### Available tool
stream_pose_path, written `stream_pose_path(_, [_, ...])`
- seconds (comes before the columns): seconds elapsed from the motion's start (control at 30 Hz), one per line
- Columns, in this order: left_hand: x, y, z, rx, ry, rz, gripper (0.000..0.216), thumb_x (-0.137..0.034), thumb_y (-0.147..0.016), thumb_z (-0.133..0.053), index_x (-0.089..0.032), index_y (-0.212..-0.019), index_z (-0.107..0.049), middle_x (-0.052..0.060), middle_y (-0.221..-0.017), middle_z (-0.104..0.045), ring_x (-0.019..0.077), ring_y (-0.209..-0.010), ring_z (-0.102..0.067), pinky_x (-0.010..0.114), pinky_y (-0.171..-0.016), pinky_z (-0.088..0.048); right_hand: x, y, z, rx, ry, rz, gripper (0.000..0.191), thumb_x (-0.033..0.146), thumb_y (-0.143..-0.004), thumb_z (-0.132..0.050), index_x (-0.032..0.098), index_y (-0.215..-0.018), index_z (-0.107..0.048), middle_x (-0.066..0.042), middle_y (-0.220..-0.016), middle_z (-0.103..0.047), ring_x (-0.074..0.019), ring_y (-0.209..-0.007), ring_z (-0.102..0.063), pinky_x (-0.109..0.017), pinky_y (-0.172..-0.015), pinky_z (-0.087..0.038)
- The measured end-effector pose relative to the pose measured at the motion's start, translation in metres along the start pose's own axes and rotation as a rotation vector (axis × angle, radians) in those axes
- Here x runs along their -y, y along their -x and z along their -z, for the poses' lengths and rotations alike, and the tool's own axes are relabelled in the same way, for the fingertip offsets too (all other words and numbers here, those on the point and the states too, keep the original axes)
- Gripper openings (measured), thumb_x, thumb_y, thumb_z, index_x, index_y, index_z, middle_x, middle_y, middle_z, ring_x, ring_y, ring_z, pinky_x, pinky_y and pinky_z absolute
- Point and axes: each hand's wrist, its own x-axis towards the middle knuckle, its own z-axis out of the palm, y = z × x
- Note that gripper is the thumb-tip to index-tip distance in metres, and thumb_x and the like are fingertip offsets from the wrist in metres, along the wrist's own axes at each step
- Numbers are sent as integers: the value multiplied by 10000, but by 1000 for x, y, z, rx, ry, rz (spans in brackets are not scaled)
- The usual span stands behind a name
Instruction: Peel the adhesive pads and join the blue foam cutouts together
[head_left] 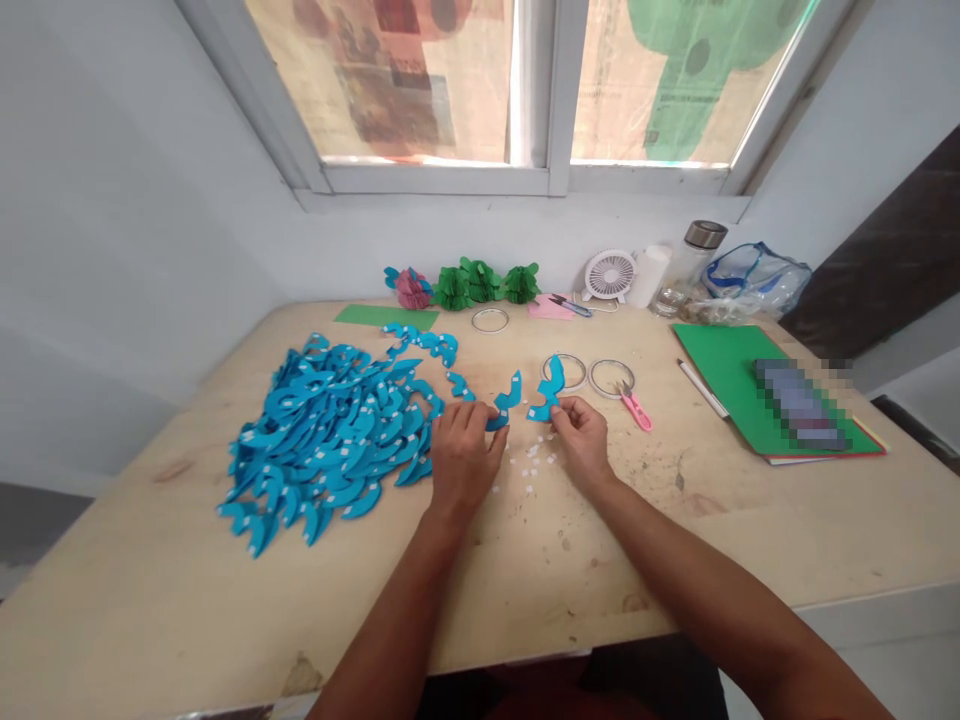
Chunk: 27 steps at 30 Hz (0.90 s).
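Note:
My left hand (466,448) is closed on a curved blue paper cutout (509,398) that carries small white squares. Between the thumb and fingers of my right hand (583,438) is pinched another wavy blue paper piece (554,376), also dotted with white squares. A narrow gap separates the two pieces. Beneath and between my hands, small white paper bits (532,460) lie scattered on the table. To the left of my left hand spreads a large heap of similar blue paper cutouts (330,420), with a few strung out toward the back.
Tape rolls (611,377) and pink-handled snips (636,408) lie beyond my right hand. Green paper figures (480,282), a pink one (412,289), a small fan (610,275) and a glass bottle (686,268) line the wall. A green folder (720,370) bears a blurred-out phone-like object.

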Motion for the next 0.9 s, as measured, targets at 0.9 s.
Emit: stream_pose_path(0.9, [-4,5,-11,96,811,424,237,-355,-651,-683,-180,-791,-606,20,-762,-635,144,-668,-569,258,-592,-456,-7,9,-6,183,124,61,152,316,-747,-534,180,-703,-588,21,-562,-534,-116,-502,-451,-229,-480,-361])
